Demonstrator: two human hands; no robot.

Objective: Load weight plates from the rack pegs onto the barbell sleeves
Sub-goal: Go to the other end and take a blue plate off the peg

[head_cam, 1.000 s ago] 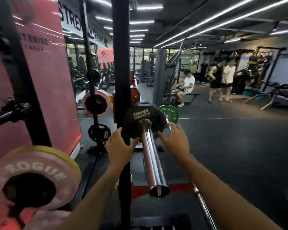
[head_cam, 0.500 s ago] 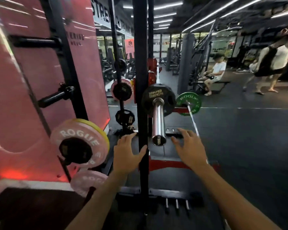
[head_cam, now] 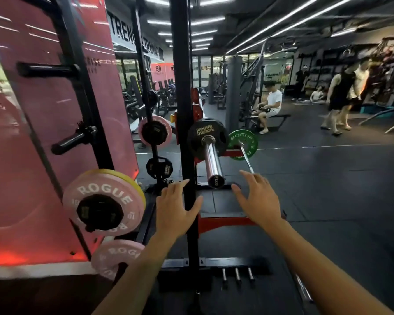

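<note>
A black Hammer Strength plate (head_cam: 197,139) sits far up the chrome barbell sleeve (head_cam: 212,162), whose end points at me. My left hand (head_cam: 175,210) hovers in front of the black rack upright (head_cam: 182,87), fingers spread, holding nothing. My right hand (head_cam: 257,198) floats just right of the sleeve's end, also spread and empty. On the rack pegs to the left hang a pink Rogue plate (head_cam: 125,203) with a small black plate (head_cam: 99,212) over it and a yellow one behind, plus another pink plate (head_cam: 116,258) lower down.
A green Rogue plate (head_cam: 243,144) sits on another bar behind. More black and pink plates (head_cam: 155,133) hang on a farther post. Empty black pegs (head_cam: 73,139) stick out at the left. People sit and walk at the back right on dark rubber floor (head_cam: 328,201).
My hands have come off the black plate and drawn back toward me, below the sleeve's end. The view has pulled back and turned left, showing more of the plate rack.
</note>
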